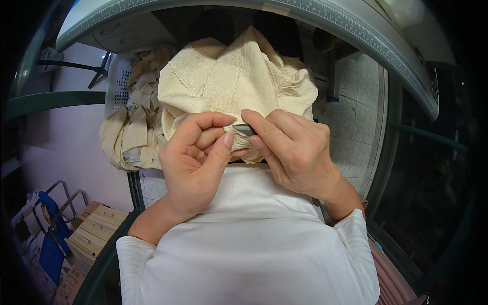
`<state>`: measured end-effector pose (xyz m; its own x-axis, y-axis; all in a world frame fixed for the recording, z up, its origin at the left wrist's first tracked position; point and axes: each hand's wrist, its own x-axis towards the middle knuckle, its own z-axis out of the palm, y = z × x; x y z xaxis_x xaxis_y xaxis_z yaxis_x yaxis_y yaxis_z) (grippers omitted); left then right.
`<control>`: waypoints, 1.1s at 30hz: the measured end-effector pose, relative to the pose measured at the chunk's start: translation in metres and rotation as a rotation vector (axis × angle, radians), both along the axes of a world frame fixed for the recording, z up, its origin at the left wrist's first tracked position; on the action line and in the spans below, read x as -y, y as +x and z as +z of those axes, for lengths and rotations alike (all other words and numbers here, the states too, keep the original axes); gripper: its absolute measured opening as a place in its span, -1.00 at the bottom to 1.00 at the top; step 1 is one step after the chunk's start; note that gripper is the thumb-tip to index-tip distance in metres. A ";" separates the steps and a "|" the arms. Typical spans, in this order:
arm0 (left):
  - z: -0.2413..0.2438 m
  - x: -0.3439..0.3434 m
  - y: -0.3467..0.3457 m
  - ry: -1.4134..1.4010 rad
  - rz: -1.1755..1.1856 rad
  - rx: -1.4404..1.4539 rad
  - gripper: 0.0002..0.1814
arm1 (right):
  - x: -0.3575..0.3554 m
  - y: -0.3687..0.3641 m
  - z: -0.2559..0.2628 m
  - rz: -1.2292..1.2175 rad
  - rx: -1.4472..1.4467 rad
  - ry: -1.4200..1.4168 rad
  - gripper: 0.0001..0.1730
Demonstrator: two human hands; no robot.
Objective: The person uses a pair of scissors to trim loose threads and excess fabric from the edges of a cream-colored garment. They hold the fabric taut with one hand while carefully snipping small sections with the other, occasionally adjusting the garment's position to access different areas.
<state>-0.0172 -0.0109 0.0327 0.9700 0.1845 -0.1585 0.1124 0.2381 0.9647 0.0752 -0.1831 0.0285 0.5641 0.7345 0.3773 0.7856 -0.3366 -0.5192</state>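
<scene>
A cream garment [228, 76] of crinkled cloth with embroidered, lace-edged panels lies bunched over my lap. My left hand [200, 156] pinches its edge between fingers and thumb, close to a strip of lace trim [251, 155]. In my right hand [293, 146] is a small metal-bladed tool [244, 129], perhaps thread snips; my fingers hide most of it. Its grey blade points left and lies against the gathered cloth between my two hands. Both hands are close together in front of my white shirt.
Ahead is a sewing machine table [350, 28] with a ruler scale along its edge. A white perforated basket [119, 82] at left holds more cream cloth pieces [131, 133]. A wooden drawer unit [97, 228] and a blue folding chair [53, 236] stand at lower left.
</scene>
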 end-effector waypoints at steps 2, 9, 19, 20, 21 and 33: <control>-0.001 0.000 0.000 -0.022 0.018 -0.006 -0.76 | 0.002 0.003 -0.004 -0.047 0.012 0.066 -0.66; -0.003 -0.001 0.002 -0.035 0.055 -0.041 -0.65 | 0.017 -0.012 0.019 0.021 -1.405 0.380 -0.62; -0.004 -0.002 0.003 -0.085 0.058 -0.072 -0.71 | 0.001 -0.021 0.004 0.009 -1.476 0.327 -0.67; -0.004 -0.002 0.003 -0.087 0.060 -0.074 -0.71 | 0.001 -0.021 0.004 0.008 -1.468 0.324 -0.67; -0.004 -0.002 0.002 -0.090 0.062 -0.075 -0.71 | 0.001 -0.021 0.004 0.008 -1.466 0.321 -0.67; -0.005 -0.001 0.002 -0.072 0.068 -0.078 -0.71 | 0.001 -0.021 0.003 0.002 -1.467 0.323 -0.67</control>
<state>-0.0151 -0.0100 0.0276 0.9397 0.2350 -0.2484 0.1678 0.3160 0.9338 0.0544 -0.1839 0.0316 0.5731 0.7337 -0.3650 -0.4839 -0.0564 -0.8733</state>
